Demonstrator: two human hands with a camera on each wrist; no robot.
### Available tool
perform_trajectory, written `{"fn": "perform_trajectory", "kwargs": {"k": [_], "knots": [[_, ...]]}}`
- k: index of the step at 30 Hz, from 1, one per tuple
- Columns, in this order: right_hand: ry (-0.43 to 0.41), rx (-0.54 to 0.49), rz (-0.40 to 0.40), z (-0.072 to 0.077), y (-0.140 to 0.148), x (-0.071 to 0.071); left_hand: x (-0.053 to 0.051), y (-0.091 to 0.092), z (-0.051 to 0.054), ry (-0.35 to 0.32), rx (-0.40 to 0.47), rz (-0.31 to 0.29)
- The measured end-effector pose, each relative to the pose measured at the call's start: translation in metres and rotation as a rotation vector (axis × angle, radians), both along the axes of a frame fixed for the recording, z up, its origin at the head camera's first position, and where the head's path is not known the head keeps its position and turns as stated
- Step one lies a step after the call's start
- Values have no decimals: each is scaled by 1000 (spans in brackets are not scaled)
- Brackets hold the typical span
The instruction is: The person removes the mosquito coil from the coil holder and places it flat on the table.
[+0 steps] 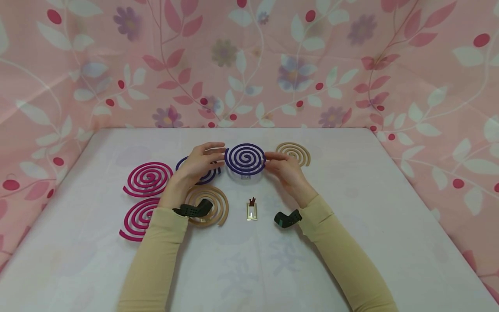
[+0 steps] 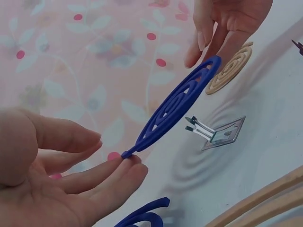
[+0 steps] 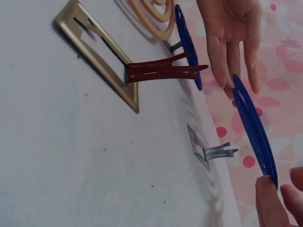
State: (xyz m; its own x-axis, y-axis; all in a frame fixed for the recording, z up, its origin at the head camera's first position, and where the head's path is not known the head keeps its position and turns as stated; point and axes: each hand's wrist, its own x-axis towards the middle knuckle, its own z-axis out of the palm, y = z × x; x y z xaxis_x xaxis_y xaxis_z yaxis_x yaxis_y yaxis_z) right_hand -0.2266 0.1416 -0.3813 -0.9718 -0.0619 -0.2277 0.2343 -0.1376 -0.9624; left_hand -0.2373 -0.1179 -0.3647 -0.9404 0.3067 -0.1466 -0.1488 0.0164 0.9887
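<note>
A blue mosquito coil (image 1: 245,159) is held up between both hands, above a small silver metal stand (image 2: 222,134) with upright prongs. My left hand (image 1: 199,161) bears one edge on its extended fingertips (image 2: 137,170); the thumb side stands apart from the coil in the left wrist view. At the opposite edge, my right hand (image 1: 286,171) touches the coil with a fingertip (image 3: 267,189), its other visible fingers a little away. Nearer the person, a brass-coloured stand (image 1: 251,211) with reddish-brown prongs lies on the table.
Behind the left forearm are two pink coils (image 1: 150,178), another blue coil (image 1: 208,177) and a tan coil (image 1: 222,208). A second tan coil (image 1: 300,152) lies beyond the right hand. The white table (image 1: 351,182) meets a pink floral cloth (image 1: 265,65) at its far edge.
</note>
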Motion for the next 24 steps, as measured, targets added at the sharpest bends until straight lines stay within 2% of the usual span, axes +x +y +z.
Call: {"fn": "perform_trajectory", "kwargs": {"k": [7,14,20,24], "knots": [[30,-63,16,9,2,2,1,2,3,29,20,66],[60,-86,20,18,4,4,2,5,8,51,-25,111],[79,-92,26,22,6,6,1,9,11,29,30,144],[89,-95,20,25,6,6,2,10,12,32,54,145]]}}
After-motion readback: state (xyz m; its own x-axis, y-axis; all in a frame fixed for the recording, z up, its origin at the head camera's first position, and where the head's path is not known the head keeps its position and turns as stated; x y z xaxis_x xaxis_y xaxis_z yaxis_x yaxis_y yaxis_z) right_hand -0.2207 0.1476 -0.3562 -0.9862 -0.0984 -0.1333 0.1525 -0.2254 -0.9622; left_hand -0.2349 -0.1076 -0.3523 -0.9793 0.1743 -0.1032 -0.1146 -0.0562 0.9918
